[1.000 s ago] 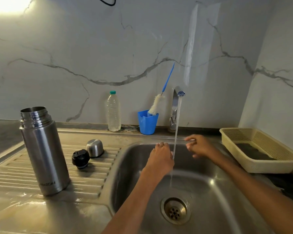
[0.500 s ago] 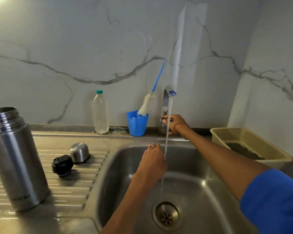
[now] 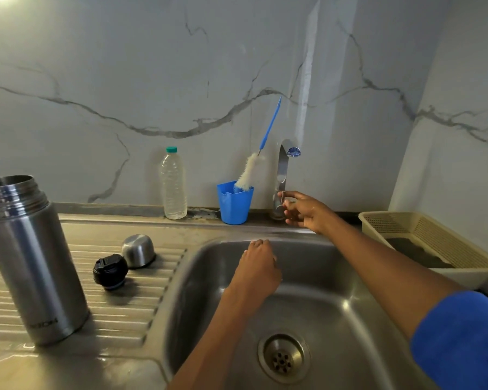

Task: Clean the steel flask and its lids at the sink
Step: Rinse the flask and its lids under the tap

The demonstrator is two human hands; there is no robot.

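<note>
Steel flask [image 3: 31, 260], lidless and upright, stands on the ribbed drainboard [image 3: 130, 313], well off to the left of the left hand [image 3: 258, 266]. Between the flask and that hand lie the two lids: the black stopper [image 3: 110, 271] and, just behind it and nearly touching, the steel cup lid [image 3: 138, 251], set mouth-down. The left hand hangs over the sink [image 3: 335, 319] with its fingers curled downward and nothing in them; whether the fingertips touch the basin's back wall cannot be told. The drain [image 3: 283, 358] lies below and nearer the person than this hand.

The right hand [image 3: 304, 212] reaches past the basin's back rim to the base of the tap [image 3: 283, 178], thumb and forefinger closed around the small tap lever [image 3: 282, 197], the other fingers loosely spread beneath. No water falls from the spout. A blue sleeve [image 3: 459, 342] covers the upper right arm.

Just left of the right hand stands a blue cup [image 3: 234, 205] holding a bottle brush [image 3: 254, 167] with a blue handle, leaning toward the tap. Farther left is a clear plastic bottle [image 3: 173, 187] with a green cap. To the right of that hand sits a cream plastic basket [image 3: 434, 243] with a dark pad inside.
</note>
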